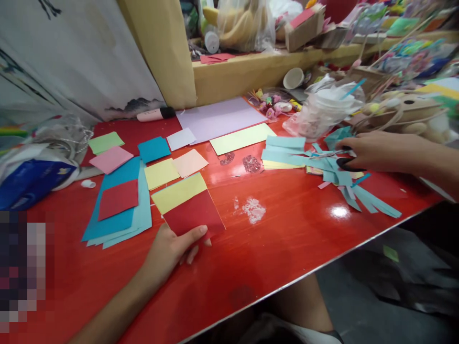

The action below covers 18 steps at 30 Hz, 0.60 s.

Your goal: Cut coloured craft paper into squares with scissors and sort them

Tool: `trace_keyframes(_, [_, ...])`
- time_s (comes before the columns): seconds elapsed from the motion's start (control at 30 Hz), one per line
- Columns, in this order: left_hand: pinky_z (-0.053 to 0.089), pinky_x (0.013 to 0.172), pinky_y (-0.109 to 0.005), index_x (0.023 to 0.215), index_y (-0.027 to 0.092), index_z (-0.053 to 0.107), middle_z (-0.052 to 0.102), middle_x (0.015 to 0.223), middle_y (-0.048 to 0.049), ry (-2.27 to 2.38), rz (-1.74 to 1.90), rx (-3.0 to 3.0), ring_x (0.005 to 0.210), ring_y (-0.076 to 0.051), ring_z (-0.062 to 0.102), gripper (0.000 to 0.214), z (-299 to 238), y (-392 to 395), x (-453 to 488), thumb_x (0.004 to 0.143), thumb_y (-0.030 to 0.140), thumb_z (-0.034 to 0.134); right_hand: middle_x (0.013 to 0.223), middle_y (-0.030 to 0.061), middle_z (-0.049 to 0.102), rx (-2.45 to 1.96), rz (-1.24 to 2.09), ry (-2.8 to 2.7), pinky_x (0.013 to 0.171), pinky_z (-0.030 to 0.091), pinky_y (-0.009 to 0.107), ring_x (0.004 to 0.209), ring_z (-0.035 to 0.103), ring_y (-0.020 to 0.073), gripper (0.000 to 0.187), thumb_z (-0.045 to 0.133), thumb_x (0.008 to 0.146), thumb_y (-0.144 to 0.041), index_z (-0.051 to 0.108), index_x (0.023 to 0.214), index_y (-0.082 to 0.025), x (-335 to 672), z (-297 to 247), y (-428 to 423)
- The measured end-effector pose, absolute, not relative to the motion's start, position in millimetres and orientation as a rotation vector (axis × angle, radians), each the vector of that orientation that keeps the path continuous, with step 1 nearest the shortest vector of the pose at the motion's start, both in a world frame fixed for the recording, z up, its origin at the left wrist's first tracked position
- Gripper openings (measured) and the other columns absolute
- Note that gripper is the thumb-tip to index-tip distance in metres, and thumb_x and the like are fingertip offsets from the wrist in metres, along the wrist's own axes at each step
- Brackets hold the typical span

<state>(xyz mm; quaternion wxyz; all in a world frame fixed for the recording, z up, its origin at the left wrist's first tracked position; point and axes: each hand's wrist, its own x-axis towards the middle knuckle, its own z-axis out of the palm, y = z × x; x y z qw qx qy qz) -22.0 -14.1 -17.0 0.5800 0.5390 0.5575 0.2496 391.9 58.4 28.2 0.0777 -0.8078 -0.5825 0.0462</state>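
Observation:
Pinched between thumb and fingers, a red sheet of paper (195,212) with a yellow sheet (179,192) showing behind its top is in my left hand (181,243), just above the table. My right hand (369,150) is closed on black-handled scissors (324,155), whose blades point left over a heap of light blue paper strips (332,165). To the left of my left hand, a red paper square (118,199) lies on stacked blue sheets (118,228). Yellow (161,174), peach (190,163), blue (154,149), pink (111,160) and green (106,142) paper pieces lie beyond it.
The red table (229,267) has its front edge running diagonally at lower right. At the back lie a lilac sheet (222,117), a pale yellow strip (242,138) and a pink marker (154,114). Plastic-wrapped cups (326,107) and craft items crowd the right; a blue packet (39,177) sits left.

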Motion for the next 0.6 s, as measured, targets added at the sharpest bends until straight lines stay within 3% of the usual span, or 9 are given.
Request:
trace_keyframes(0.1, [0.027, 0.042, -0.020, 0.057, 0.015, 0.062, 0.039, 0.034, 0.0052, 1.295, 0.584, 1.261, 0.034, -0.006, 0.035, 0.035, -15.7, -14.3, -21.1, 0.077, 0.043, 0.059, 0.111, 0.0212, 0.062, -2.669, -0.329, -2.103, 0.065, 0.025, 0.040, 0.113, 0.051, 0.0294, 0.036, 0.066, 0.072, -0.031, 0.068, 0.102, -0.012, 402.5, 36.5, 49.5])
trace_keyframes(0.2, [0.027, 0.042, -0.020, 0.058, 0.014, 0.063, 0.039, 0.034, 0.0050, 1.283, 0.582, 1.274, 0.034, -0.006, 0.035, 0.036, -17.1, -13.8, -22.0, 0.078, 0.044, 0.058, 0.115, 0.0244, 0.057, -2.542, -0.758, -2.002, 0.065, 0.024, 0.042, 0.116, 0.047, 0.0327, 0.049, 0.052, 0.080, -0.043, 0.064, 0.105, -0.004, 392.7, 42.5, 36.3])
trace_keyframes(0.3, [0.026, 0.041, -0.020, 0.058, 0.014, 0.064, 0.039, 0.034, 0.0047, 1.274, 0.580, 1.286, 0.034, -0.006, 0.034, 0.037, -20.3, -13.1, -23.9, 0.078, 0.044, 0.058, 0.109, 0.0208, 0.061, -2.320, -0.711, -2.020, 0.064, 0.026, 0.039, 0.105, 0.055, 0.0306, 0.061, 0.043, 0.081, -0.052, 0.059, 0.114, -0.003, 372.3, 42.6, 34.6])
trace_keyframes(0.43, [0.027, 0.041, -0.020, 0.059, 0.013, 0.065, 0.040, 0.034, 0.0040, 1.259, 0.594, 1.296, 0.034, -0.006, 0.036, 0.038, -23.6, -12.7, -25.7, 0.078, 0.045, 0.058, 0.096, 0.0120, 0.068, -1.928, -0.531, -2.242, 0.067, 0.037, 0.030, 0.085, 0.062, 0.0237, 0.040, 0.056, 0.078, -0.030, 0.056, 0.115, -0.014, 343.1, 40.5, 57.7])
trace_keyframes(0.5, [0.027, 0.041, -0.020, 0.059, 0.013, 0.065, 0.040, 0.034, 0.0040, 1.244, 0.610, 1.301, 0.034, -0.006, 0.036, 0.038, -24.0, -12.8, -25.6, 0.078, 0.045, 0.059, 0.096, 0.0127, 0.067, -1.803, -0.627, -2.378, 0.075, 0.036, 0.033, 0.086, 0.061, 0.0254, 0.038, 0.049, 0.081, -0.028, 0.054, 0.116, -0.014, 331.6, 39.6, 77.7])
trace_keyframes(0.6, [0.026, 0.040, -0.019, 0.058, 0.013, 0.064, 0.040, 0.034, 0.0042, 1.222, 0.627, 1.290, 0.033, -0.006, 0.036, 0.037, -24.0, -13.3, -25.2, 0.077, 0.045, 0.060, 0.080, 0.0129, 0.067, -1.853, -0.593, -2.540, 0.073, 0.033, 0.034, 0.073, 0.059, 0.0241, 0.042, 0.044, 0.083, -0.033, 0.051, 0.118, -0.011, 318.7, 34.6, 110.1])
